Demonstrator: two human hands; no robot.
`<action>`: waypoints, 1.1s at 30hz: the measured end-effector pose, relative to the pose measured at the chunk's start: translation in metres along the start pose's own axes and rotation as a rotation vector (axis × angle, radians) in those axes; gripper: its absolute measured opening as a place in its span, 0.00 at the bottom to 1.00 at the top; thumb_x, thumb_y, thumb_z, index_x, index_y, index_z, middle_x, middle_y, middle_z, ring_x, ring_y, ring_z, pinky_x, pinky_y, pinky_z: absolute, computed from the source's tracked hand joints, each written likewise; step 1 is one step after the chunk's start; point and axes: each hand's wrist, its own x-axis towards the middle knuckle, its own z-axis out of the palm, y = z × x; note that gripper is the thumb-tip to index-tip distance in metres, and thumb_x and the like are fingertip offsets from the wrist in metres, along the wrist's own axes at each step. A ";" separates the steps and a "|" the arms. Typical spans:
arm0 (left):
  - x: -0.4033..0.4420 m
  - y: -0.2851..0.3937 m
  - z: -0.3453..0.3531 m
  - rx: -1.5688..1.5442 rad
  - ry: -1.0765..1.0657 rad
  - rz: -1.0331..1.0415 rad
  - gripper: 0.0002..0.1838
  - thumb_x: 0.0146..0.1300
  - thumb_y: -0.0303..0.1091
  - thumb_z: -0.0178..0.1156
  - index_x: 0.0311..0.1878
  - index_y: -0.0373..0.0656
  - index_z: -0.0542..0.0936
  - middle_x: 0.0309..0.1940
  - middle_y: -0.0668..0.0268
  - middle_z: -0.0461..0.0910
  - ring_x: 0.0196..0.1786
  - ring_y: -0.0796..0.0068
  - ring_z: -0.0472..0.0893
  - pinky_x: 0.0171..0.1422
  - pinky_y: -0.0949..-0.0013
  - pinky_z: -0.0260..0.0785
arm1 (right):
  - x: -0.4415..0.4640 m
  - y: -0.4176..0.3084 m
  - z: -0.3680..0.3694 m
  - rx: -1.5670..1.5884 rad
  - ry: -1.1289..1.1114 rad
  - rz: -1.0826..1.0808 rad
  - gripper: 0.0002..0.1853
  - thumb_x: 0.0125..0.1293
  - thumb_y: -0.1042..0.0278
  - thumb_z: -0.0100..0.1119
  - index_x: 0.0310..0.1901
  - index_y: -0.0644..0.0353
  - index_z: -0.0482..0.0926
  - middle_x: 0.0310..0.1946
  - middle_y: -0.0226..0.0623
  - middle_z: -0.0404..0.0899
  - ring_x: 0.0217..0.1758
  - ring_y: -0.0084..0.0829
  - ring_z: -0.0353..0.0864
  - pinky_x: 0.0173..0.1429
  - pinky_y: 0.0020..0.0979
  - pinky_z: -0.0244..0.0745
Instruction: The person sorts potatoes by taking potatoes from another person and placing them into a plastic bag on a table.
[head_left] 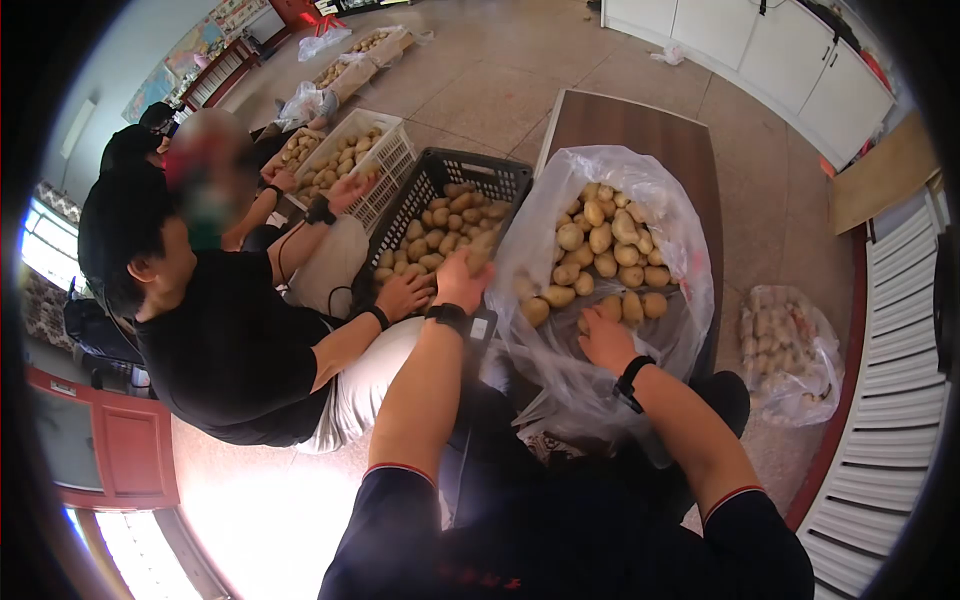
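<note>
My left hand [462, 284] is over the near right edge of a black plastic crate [432, 165] that holds many potatoes [440, 232]. Its fingers are closed around a potato, partly hidden and blurred. My right hand [608, 342] reaches into a clear plastic bag [520, 240], which stands wide open on a brown table top. Inside the bag is a pile of potatoes [600, 238]. The right fingers are curled at the near edge of this pile, closed on a potato that shows only in part.
To the left sits a person in black [230, 330], with one hand [403, 295] at the black crate. White crates of potatoes [390, 150] stand beyond. A tied bag of potatoes [785, 355] lies on the floor at right, near a white radiator [885, 400]. White cabinets [750, 45] line the back.
</note>
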 end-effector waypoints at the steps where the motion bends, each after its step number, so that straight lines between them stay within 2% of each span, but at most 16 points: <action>1: -0.002 0.044 -0.012 -0.526 0.108 -0.421 0.16 0.70 0.38 0.54 0.54 0.37 0.71 0.45 0.56 0.77 0.41 0.55 0.78 0.42 0.58 0.77 | -0.002 0.004 0.004 -0.019 0.041 -0.047 0.27 0.61 0.64 0.58 0.62 0.56 0.68 0.59 0.45 0.70 0.51 0.52 0.78 0.52 0.47 0.77; 2: -0.002 0.071 -0.020 -1.051 0.219 -0.843 0.16 0.71 0.37 0.54 0.55 0.37 0.70 0.47 0.55 0.76 0.43 0.54 0.78 0.44 0.56 0.78 | -0.003 0.005 0.005 -0.015 0.038 -0.047 0.27 0.61 0.64 0.58 0.62 0.56 0.68 0.59 0.45 0.70 0.51 0.52 0.78 0.52 0.47 0.77; 12: -0.005 0.071 -0.040 -1.033 0.327 -0.897 0.18 0.69 0.32 0.56 0.59 0.36 0.70 0.54 0.57 0.73 0.52 0.54 0.75 0.48 0.53 0.80 | -0.013 0.003 0.008 -0.122 -0.033 -0.061 0.25 0.58 0.71 0.58 0.59 0.51 0.72 0.55 0.41 0.72 0.44 0.49 0.81 0.48 0.46 0.78; 15: 0.000 0.012 -0.039 -1.005 0.310 -0.848 0.18 0.68 0.31 0.57 0.59 0.36 0.71 0.55 0.59 0.72 0.55 0.58 0.74 0.50 0.53 0.80 | -0.015 0.002 0.003 -0.115 -0.060 -0.032 0.24 0.57 0.71 0.58 0.58 0.51 0.73 0.53 0.41 0.73 0.44 0.49 0.80 0.49 0.45 0.78; 16: 0.002 -0.036 -0.037 -0.441 0.140 -0.534 0.18 0.66 0.33 0.60 0.56 0.36 0.74 0.53 0.58 0.74 0.54 0.58 0.75 0.50 0.54 0.79 | -0.016 0.002 0.001 -0.096 -0.081 -0.006 0.24 0.57 0.71 0.58 0.58 0.51 0.73 0.51 0.41 0.73 0.45 0.48 0.80 0.49 0.44 0.77; 18: 0.000 -0.044 -0.037 0.113 -0.028 -0.204 0.18 0.64 0.35 0.63 0.53 0.36 0.76 0.51 0.56 0.77 0.53 0.58 0.76 0.50 0.56 0.79 | -0.019 0.005 0.001 -0.088 -0.072 -0.013 0.24 0.56 0.71 0.59 0.57 0.51 0.73 0.50 0.41 0.74 0.45 0.48 0.80 0.49 0.44 0.77; 21: -0.005 -0.012 -0.040 -0.286 -0.017 -0.489 0.15 0.71 0.31 0.51 0.57 0.35 0.72 0.59 0.55 0.71 0.61 0.55 0.72 0.58 0.46 0.77 | -0.020 0.010 0.003 -0.060 -0.065 -0.010 0.23 0.55 0.71 0.59 0.56 0.52 0.74 0.49 0.42 0.74 0.46 0.49 0.80 0.49 0.44 0.77; 24: 0.003 -0.074 -0.038 0.102 -0.092 -0.150 0.16 0.71 0.30 0.51 0.58 0.34 0.71 0.61 0.55 0.69 0.63 0.55 0.70 0.59 0.45 0.76 | -0.020 0.022 0.015 0.037 -0.003 -0.024 0.23 0.55 0.70 0.59 0.55 0.54 0.75 0.46 0.42 0.76 0.44 0.47 0.81 0.48 0.43 0.77; 25: 0.003 -0.071 -0.036 0.158 0.036 -0.056 0.16 0.64 0.37 0.60 0.49 0.35 0.76 0.47 0.53 0.76 0.51 0.53 0.76 0.50 0.51 0.75 | -0.019 0.027 0.019 0.115 0.067 -0.047 0.23 0.55 0.69 0.59 0.55 0.56 0.75 0.44 0.41 0.77 0.41 0.45 0.82 0.46 0.41 0.77; 26: -0.002 -0.069 -0.035 0.186 0.105 -0.014 0.18 0.61 0.41 0.64 0.44 0.36 0.78 0.40 0.53 0.79 0.45 0.52 0.79 0.46 0.53 0.75 | -0.018 0.034 0.023 0.110 0.058 -0.055 0.23 0.55 0.69 0.59 0.55 0.56 0.75 0.44 0.41 0.77 0.41 0.45 0.82 0.46 0.41 0.77; 27: -0.006 -0.064 -0.035 0.216 0.176 0.027 0.19 0.57 0.45 0.68 0.40 0.36 0.81 0.33 0.52 0.83 0.38 0.51 0.82 0.41 0.56 0.74 | -0.016 0.038 0.025 0.431 -0.035 0.081 0.23 0.56 0.68 0.59 0.55 0.58 0.75 0.42 0.39 0.78 0.36 0.39 0.81 0.41 0.38 0.76; 28: -0.011 -0.035 -0.044 0.259 0.037 -0.044 0.19 0.57 0.46 0.68 0.38 0.36 0.81 0.32 0.53 0.83 0.38 0.52 0.83 0.42 0.56 0.74 | -0.012 0.040 0.026 0.747 -0.133 0.217 0.22 0.57 0.66 0.59 0.55 0.59 0.75 0.40 0.37 0.78 0.31 0.33 0.80 0.36 0.34 0.75; 29: -0.017 0.006 -0.056 0.299 -0.101 -0.117 0.20 0.57 0.47 0.67 0.37 0.36 0.81 0.31 0.53 0.83 0.38 0.53 0.83 0.42 0.56 0.74 | -0.011 0.036 0.020 0.739 -0.149 0.204 0.22 0.57 0.66 0.59 0.55 0.59 0.75 0.40 0.37 0.78 0.31 0.33 0.80 0.36 0.34 0.75; 30: -0.022 0.083 -0.070 0.620 -0.233 -0.270 0.19 0.58 0.46 0.66 0.34 0.37 0.80 0.30 0.54 0.83 0.38 0.55 0.84 0.40 0.56 0.74 | -0.013 0.027 0.006 0.886 -0.168 0.334 0.22 0.59 0.65 0.59 0.56 0.59 0.75 0.38 0.36 0.78 0.28 0.27 0.77 0.31 0.30 0.72; 31: -0.023 0.079 -0.068 0.621 -0.215 -0.283 0.19 0.58 0.46 0.66 0.34 0.37 0.80 0.30 0.54 0.83 0.38 0.55 0.84 0.40 0.56 0.74 | -0.014 0.018 -0.005 1.030 -0.187 0.467 0.21 0.61 0.65 0.59 0.56 0.59 0.75 0.37 0.34 0.78 0.24 0.22 0.74 0.26 0.27 0.69; 33: -0.024 0.043 -0.063 0.719 -0.203 -0.142 0.13 0.67 0.40 0.60 0.40 0.38 0.78 0.32 0.65 0.80 0.37 0.60 0.82 0.47 0.58 0.77 | -0.013 0.017 -0.008 1.082 -0.162 0.517 0.19 0.65 0.60 0.56 0.55 0.56 0.75 0.37 0.34 0.79 0.22 0.20 0.72 0.23 0.23 0.65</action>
